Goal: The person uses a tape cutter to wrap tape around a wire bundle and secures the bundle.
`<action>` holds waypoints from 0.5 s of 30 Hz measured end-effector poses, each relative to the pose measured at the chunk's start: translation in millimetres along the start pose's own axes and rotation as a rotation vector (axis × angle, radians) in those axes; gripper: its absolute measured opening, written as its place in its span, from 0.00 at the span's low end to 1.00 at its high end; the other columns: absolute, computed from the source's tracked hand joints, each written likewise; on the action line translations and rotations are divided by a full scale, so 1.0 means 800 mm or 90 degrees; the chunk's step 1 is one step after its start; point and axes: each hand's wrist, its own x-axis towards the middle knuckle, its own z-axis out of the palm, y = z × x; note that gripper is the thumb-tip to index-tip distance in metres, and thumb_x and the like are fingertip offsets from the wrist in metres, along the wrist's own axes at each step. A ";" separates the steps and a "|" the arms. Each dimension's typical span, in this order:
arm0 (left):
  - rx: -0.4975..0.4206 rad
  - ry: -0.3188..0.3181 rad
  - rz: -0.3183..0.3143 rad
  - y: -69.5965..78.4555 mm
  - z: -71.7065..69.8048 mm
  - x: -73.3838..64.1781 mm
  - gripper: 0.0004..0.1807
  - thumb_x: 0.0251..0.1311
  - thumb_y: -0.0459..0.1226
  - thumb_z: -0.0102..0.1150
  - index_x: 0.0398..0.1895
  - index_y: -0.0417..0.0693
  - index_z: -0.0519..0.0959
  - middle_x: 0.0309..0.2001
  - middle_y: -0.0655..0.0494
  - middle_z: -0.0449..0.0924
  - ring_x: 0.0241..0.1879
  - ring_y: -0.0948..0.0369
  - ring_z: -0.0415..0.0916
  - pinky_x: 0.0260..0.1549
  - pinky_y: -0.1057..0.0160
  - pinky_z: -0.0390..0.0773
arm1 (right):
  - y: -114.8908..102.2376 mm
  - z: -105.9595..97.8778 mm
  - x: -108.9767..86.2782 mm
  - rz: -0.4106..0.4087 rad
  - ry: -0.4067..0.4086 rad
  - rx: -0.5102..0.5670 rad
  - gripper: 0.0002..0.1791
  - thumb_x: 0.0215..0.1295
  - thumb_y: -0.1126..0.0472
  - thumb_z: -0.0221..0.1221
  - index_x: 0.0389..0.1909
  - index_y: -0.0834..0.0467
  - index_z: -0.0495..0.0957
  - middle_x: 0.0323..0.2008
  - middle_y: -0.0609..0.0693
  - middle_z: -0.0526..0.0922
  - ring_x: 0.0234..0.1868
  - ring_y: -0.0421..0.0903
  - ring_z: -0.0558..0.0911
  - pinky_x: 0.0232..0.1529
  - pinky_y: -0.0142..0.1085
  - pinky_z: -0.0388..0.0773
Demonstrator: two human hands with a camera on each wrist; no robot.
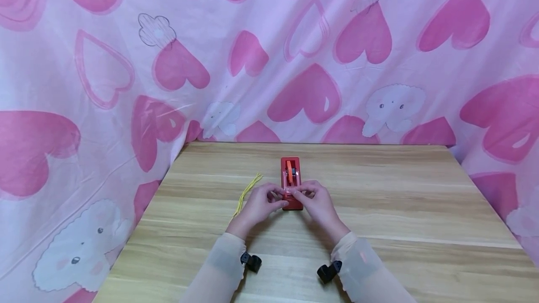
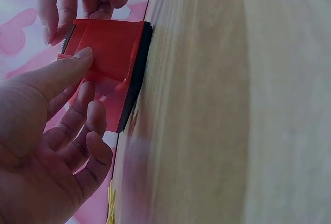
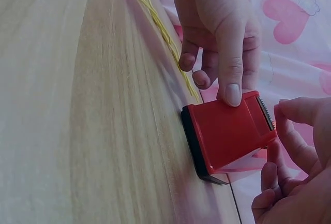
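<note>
A red tape dispenser with a dark base stands on the table, an orange-cored roll in its far part. My left hand grips its front end, the thumb lying on the red face and the other fingers curled at the side. At the serrated cutter, my right hand brings thumb and index finger close together, pinching what looks like the end of the clear tape. The tape itself is hard to make out between the fingertips.
A bundle of thin yellow strings lies left of the dispenser, beside my left hand. The wooden table ends at a pink heart-patterned cloth hanging behind it and along both sides.
</note>
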 end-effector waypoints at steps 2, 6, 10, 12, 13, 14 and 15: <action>-0.002 0.002 0.003 0.001 -0.001 -0.001 0.12 0.61 0.43 0.74 0.46 0.58 0.85 0.42 0.62 0.84 0.37 0.64 0.77 0.35 0.66 0.79 | -0.001 0.000 -0.002 -0.004 0.001 -0.003 0.08 0.68 0.55 0.68 0.44 0.51 0.90 0.52 0.52 0.78 0.53 0.49 0.73 0.51 0.39 0.71; -0.001 0.003 -0.001 0.002 -0.002 -0.002 0.12 0.61 0.43 0.74 0.47 0.58 0.85 0.43 0.62 0.83 0.37 0.64 0.77 0.36 0.66 0.80 | -0.003 -0.001 -0.007 -0.019 0.002 -0.008 0.08 0.68 0.54 0.69 0.42 0.54 0.89 0.53 0.53 0.78 0.56 0.51 0.74 0.57 0.44 0.72; 0.003 0.004 0.000 0.003 -0.002 -0.002 0.12 0.61 0.42 0.74 0.48 0.58 0.85 0.43 0.62 0.83 0.38 0.63 0.77 0.36 0.66 0.80 | -0.003 -0.002 -0.011 -0.020 0.001 -0.031 0.06 0.67 0.55 0.69 0.39 0.53 0.89 0.53 0.52 0.78 0.56 0.51 0.75 0.59 0.48 0.72; 0.005 0.005 0.000 0.003 -0.002 -0.002 0.12 0.61 0.42 0.74 0.47 0.59 0.85 0.42 0.62 0.83 0.38 0.63 0.77 0.37 0.66 0.80 | -0.003 -0.003 -0.014 -0.016 0.003 -0.047 0.05 0.67 0.55 0.69 0.38 0.51 0.89 0.52 0.51 0.78 0.55 0.52 0.75 0.58 0.48 0.72; 0.005 0.004 -0.003 0.004 -0.002 -0.002 0.12 0.61 0.42 0.74 0.47 0.59 0.85 0.42 0.63 0.83 0.38 0.64 0.77 0.37 0.66 0.80 | -0.003 -0.003 -0.015 -0.016 0.004 -0.057 0.04 0.67 0.55 0.69 0.37 0.51 0.89 0.52 0.51 0.78 0.55 0.52 0.75 0.58 0.48 0.72; 0.003 0.003 -0.003 0.004 -0.001 -0.002 0.12 0.61 0.42 0.74 0.47 0.59 0.85 0.42 0.63 0.83 0.38 0.64 0.77 0.37 0.66 0.80 | -0.003 -0.004 -0.016 -0.019 0.005 -0.066 0.04 0.66 0.55 0.69 0.36 0.51 0.89 0.52 0.51 0.78 0.55 0.52 0.75 0.57 0.48 0.72; -0.001 0.002 0.000 0.004 -0.001 -0.003 0.12 0.61 0.42 0.74 0.46 0.58 0.85 0.41 0.62 0.83 0.37 0.64 0.77 0.37 0.66 0.79 | -0.003 -0.004 -0.018 -0.020 0.007 -0.072 0.04 0.66 0.55 0.70 0.36 0.51 0.89 0.52 0.51 0.78 0.54 0.52 0.75 0.56 0.48 0.72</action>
